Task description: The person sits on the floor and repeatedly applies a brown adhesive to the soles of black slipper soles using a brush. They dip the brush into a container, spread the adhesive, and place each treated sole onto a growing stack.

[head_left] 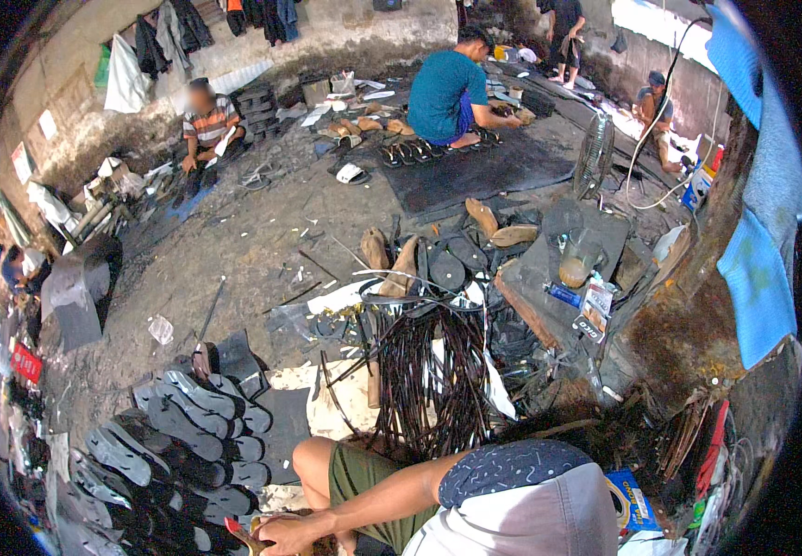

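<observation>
My right hand (pixel 286 535) is at the bottom edge, its forearm reaching left across my olive shorts (pixel 364 491). Its fingers are curled round something with a small red tip, partly cut off by the frame; I cannot make out what it is. Close by on the left lie rows of dark sandal soles (pixel 179 426) with grey tops. My left hand does not show. In front of my knee, a large bundle of thin dark strips (pixel 433 380) is spread over a pale sheet (pixel 332 408).
Wooden shoe lasts (pixel 401 266) lie beyond the strips. On the right a low board (pixel 549 269) bears a glass mug (pixel 575 264) and a small white pack (pixel 594 310). A standing fan (pixel 595 156) is farther back. Other people sit working, one in teal (pixel 443 93) beside several sandals.
</observation>
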`<state>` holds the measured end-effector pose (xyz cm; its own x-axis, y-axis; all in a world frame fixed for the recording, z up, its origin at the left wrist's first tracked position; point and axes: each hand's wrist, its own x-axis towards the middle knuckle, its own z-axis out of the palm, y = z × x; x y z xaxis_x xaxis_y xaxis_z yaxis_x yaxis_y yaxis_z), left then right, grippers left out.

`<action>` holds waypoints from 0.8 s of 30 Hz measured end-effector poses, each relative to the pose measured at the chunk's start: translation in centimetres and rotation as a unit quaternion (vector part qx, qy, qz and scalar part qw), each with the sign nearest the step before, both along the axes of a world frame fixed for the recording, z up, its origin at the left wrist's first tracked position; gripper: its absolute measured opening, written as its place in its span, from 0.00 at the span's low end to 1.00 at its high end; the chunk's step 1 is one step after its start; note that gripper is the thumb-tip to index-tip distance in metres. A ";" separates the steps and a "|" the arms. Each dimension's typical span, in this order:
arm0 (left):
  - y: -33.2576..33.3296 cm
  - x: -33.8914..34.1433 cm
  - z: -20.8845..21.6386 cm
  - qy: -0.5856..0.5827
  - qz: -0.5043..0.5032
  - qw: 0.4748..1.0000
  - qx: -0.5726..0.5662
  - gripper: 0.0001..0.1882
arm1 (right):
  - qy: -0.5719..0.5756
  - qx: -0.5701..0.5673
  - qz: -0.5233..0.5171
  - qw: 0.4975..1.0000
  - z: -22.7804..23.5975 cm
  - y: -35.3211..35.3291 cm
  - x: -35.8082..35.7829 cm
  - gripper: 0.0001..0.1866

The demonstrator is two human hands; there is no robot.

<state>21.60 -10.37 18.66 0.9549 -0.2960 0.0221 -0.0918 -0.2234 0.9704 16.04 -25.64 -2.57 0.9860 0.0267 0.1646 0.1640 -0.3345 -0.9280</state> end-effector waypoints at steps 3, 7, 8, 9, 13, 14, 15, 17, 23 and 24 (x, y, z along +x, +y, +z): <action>0.0 -0.1 -0.3 0.006 -0.003 1.000 -0.004 0.28 | -0.019 0.002 -0.011 1.000 0.0 0.2 -0.3 0.22; 0.0 -0.8 -0.8 0.014 -0.006 1.000 -0.010 0.28 | -0.013 0.010 -0.006 1.000 -0.1 0.5 -1.1 0.22; 0.2 -1.1 -0.9 0.018 -0.003 1.000 -0.013 0.28 | -0.029 0.010 -0.020 0.999 -0.2 0.7 -1.5 0.22; 0.3 -1.1 -1.0 0.019 -0.003 1.000 -0.014 0.27 | -0.048 0.011 -0.033 0.998 -0.3 0.8 -1.4 0.22; 1.9 -2.1 -2.2 0.032 0.031 0.998 -0.043 0.27 | 0.012 -0.029 0.038 0.999 -1.6 0.9 -0.3 0.22; 3.3 -2.5 -2.9 0.039 0.059 0.995 -0.064 0.27 | 0.022 0.013 0.058 0.998 1.2 0.2 -1.0 0.21; 5.0 -3.8 -3.7 0.049 0.088 0.991 -0.090 0.27 | -0.049 0.016 0.020 0.998 0.3 0.7 -0.7 0.20; 8.1 -6.4 -6.4 0.089 0.122 0.973 -0.175 0.27 | 0.026 0.067 0.051 0.996 4.2 -1.4 -1.8 0.21; 14.5 -13.6 -11.3 0.185 0.235 0.892 -0.338 0.39 | 0.142 -0.058 -0.022 0.988 2.3 0.2 1.1 0.22; 14.9 -14.3 -11.1 0.218 0.239 0.869 -0.376 0.41 | 0.110 -0.016 -0.059 0.992 0.6 0.6 1.4 0.20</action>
<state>7.33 4.48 7.54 0.9309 0.0775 -0.3571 0.2505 0.5761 0.7780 17.41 -25.01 -1.93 0.9946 -0.0883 -0.0537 -0.0827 -0.3685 -0.9259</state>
